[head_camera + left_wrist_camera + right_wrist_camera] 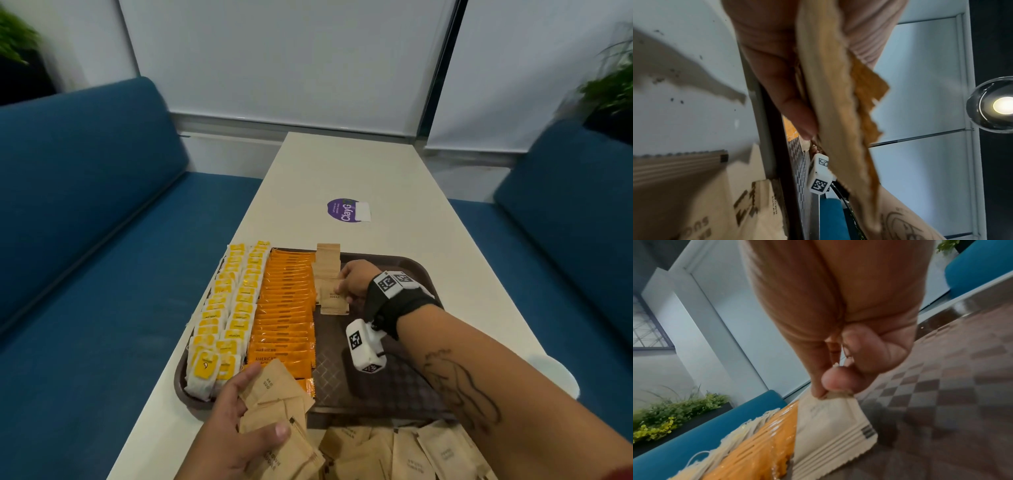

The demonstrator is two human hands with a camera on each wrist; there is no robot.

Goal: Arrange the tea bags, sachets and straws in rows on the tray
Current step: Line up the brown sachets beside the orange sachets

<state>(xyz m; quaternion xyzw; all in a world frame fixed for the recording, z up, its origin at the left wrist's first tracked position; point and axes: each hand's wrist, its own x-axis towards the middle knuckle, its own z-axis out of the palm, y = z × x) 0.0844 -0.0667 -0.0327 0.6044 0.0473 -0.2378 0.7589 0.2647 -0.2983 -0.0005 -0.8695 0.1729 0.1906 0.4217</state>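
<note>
A long white tabletop runs between two blue sofas, and a dark brown tray with a diamond-textured floor sits at its near end. On the tray's left side lie two rows of white tea bags with yellow tags, overlapped like shingles. Just beside them on the right runs one row of orange sachets, also overlapped, reaching nearly from the far rim to the near rim. Right of the orange row, a shorter row of brown sugar sachets starts at the far rim and covers only the far part of the tray.

On the tabletop in front of the tray's near rim lies a loose heap of brown sugar sachets.

The left hand is over the tray's near left corner, fingers and thumb curled round a fanned bundle of brown sachets.

The right hand reaches over the tray, thumb and fingertips pinching the top corner of a single brown sachet at the near end of the brown row; in the right wrist view that sachet's lower edge rests on the ones already laid.

A round purple sticker is on the tabletop beyond the tray.
</note>
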